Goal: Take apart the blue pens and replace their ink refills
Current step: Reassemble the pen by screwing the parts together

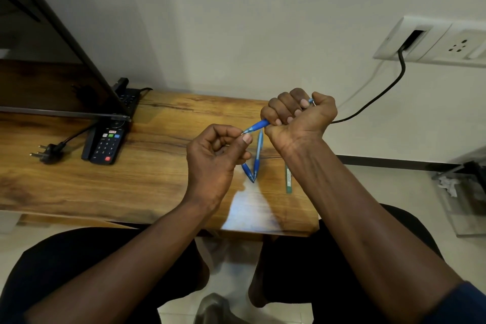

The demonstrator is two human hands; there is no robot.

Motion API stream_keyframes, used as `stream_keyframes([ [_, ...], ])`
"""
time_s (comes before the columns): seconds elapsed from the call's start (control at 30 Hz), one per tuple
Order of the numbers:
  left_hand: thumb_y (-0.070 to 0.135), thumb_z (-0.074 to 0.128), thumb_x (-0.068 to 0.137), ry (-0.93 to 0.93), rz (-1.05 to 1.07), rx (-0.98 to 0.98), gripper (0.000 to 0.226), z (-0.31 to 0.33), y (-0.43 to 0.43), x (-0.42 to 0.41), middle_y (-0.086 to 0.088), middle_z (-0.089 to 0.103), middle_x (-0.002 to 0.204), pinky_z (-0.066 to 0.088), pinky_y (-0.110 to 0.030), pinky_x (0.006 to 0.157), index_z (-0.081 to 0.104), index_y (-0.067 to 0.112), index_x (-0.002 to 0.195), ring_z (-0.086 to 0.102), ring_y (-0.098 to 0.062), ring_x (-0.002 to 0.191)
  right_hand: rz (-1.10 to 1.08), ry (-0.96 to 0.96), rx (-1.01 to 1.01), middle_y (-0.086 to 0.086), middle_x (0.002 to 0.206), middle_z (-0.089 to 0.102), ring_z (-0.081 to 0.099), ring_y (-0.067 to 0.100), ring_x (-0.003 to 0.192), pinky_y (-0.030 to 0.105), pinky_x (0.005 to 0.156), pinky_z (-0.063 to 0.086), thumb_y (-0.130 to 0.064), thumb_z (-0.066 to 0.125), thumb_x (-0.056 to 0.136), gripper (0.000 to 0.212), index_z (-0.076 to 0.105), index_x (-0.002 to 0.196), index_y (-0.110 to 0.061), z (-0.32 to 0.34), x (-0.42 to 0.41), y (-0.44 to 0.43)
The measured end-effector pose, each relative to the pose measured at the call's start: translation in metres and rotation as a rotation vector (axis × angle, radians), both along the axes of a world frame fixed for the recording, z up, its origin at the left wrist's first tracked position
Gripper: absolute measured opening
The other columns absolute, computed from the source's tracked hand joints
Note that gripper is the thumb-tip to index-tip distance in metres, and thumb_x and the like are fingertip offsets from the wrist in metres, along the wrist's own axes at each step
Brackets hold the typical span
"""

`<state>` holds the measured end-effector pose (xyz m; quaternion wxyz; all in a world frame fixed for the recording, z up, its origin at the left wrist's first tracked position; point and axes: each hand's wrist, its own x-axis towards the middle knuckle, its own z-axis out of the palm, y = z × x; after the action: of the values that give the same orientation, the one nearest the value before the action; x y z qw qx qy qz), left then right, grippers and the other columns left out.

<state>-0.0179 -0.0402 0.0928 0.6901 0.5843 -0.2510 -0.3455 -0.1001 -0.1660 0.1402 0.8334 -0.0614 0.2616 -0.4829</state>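
Note:
My right hand [297, 116] grips a blue pen [256, 126] in a closed fist above the wooden table [147, 171]; the pen's rear end pokes out by my thumb. My left hand [214, 155] pinches the pen's pointed tip between thumb and forefinger. Two more blue pens lie on the table below my hands: one long pen [258, 155] and a second pen [247, 172] partly hidden behind my left hand, their tips meeting in a V. A thin green strip [288, 180], perhaps a pack of refills, lies to their right, beside my right forearm.
A TV screen [52, 66] stands at the table's left, with two dark remotes [106, 143] beside it and a loose power plug [46, 152]. A black cable [378, 97] runs from a wall socket [431, 41] at the right. My knees sit below the table's front edge.

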Motion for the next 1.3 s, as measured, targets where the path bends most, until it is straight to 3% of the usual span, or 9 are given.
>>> stream_keyframes([
  [0.23, 0.008, 0.080, 0.089, 0.006, -0.005, 0.016, 0.011, 0.0000, 0.0000, 0.0010, -0.009, 0.076, 0.085, 0.059, -0.025, 0.065, 0.072, 0.010, 0.096, 0.073, -0.016, 0.067, 0.016, -0.033, -0.027, -0.006, 0.045, 0.021, 0.016, 0.011, 0.039, 0.023, 0.046, 0.015, -0.040, 0.032, 0.092, 0.042, 0.032, 0.056, -0.019, -0.0013, -0.0006, 0.0017],
  [0.4, 0.009, 0.080, 0.089, 0.017, -0.003, 0.020, 0.011, -0.0014, 0.0011, 0.0008, -0.017, 0.078, 0.093, 0.059, -0.026, 0.065, 0.071, 0.011, 0.096, 0.073, -0.017, 0.067, 0.010, -0.015, -0.066, -0.006, 0.045, 0.020, 0.015, 0.011, 0.038, 0.023, 0.047, 0.014, -0.034, 0.029, 0.090, 0.036, 0.029, 0.057, -0.020, -0.0025, -0.0001, 0.0023],
  [0.53, 0.009, 0.079, 0.089, 0.012, 0.004, 0.021, 0.011, -0.0025, 0.0003, 0.0022, -0.019, 0.077, 0.094, 0.058, -0.025, 0.064, 0.070, 0.011, 0.095, 0.073, -0.018, 0.067, 0.052, -0.052, -0.070, -0.006, 0.045, 0.021, 0.016, 0.011, 0.039, 0.024, 0.049, 0.014, -0.047, 0.032, 0.093, 0.045, 0.031, 0.057, -0.019, -0.0037, -0.0002, 0.0033],
  [0.7, 0.011, 0.080, 0.089, -0.005, -0.001, 0.019, 0.012, -0.0034, 0.0010, 0.0020, -0.019, 0.077, 0.094, 0.059, -0.026, 0.065, 0.070, 0.011, 0.095, 0.073, -0.019, 0.068, 0.031, -0.015, -0.082, -0.006, 0.045, 0.020, 0.016, 0.011, 0.038, 0.022, 0.047, 0.015, -0.032, 0.028, 0.092, 0.036, 0.029, 0.058, -0.020, -0.0028, -0.0003, 0.0020],
  [0.83, 0.011, 0.080, 0.089, -0.005, 0.000, 0.024, 0.013, -0.0030, 0.0011, 0.0025, -0.020, 0.077, 0.096, 0.059, -0.027, 0.066, 0.070, 0.009, 0.097, 0.073, -0.020, 0.069, 0.045, -0.034, -0.074, -0.005, 0.046, 0.021, 0.016, 0.011, 0.040, 0.023, 0.046, 0.018, -0.041, 0.030, 0.093, 0.042, 0.031, 0.058, -0.020, -0.0026, 0.0000, 0.0040],
  [1.0, 0.010, 0.080, 0.089, -0.011, -0.005, 0.028, 0.012, -0.0018, 0.0018, 0.0010, -0.014, 0.077, 0.091, 0.059, -0.026, 0.065, 0.070, 0.010, 0.097, 0.073, -0.018, 0.068, -0.008, 0.020, -0.072, -0.006, 0.045, 0.020, 0.015, 0.012, 0.039, 0.022, 0.045, 0.016, -0.033, 0.028, 0.092, 0.039, 0.030, 0.055, -0.020, -0.0004, 0.0005, 0.0045],
  [1.13, 0.008, 0.081, 0.089, -0.033, -0.012, 0.026, 0.012, -0.0014, 0.0002, 0.0023, -0.005, 0.076, 0.084, 0.059, -0.025, 0.065, 0.071, 0.011, 0.095, 0.073, -0.017, 0.068, 0.002, -0.004, -0.061, -0.006, 0.045, 0.020, 0.015, 0.011, 0.039, 0.022, 0.045, 0.017, -0.041, 0.030, 0.094, 0.044, 0.032, 0.055, -0.019, -0.0001, -0.0001, 0.0046],
  [1.3, 0.008, 0.081, 0.088, -0.079, -0.025, 0.031, 0.012, -0.0003, -0.0007, 0.0045, -0.003, 0.076, 0.084, 0.059, -0.025, 0.065, 0.071, 0.013, 0.093, 0.073, -0.018, 0.067, -0.044, 0.023, -0.037, -0.006, 0.044, 0.019, 0.015, 0.011, 0.037, 0.020, 0.043, 0.017, -0.029, 0.027, 0.090, 0.036, 0.029, 0.055, -0.020, -0.0001, -0.0012, 0.0040],
])
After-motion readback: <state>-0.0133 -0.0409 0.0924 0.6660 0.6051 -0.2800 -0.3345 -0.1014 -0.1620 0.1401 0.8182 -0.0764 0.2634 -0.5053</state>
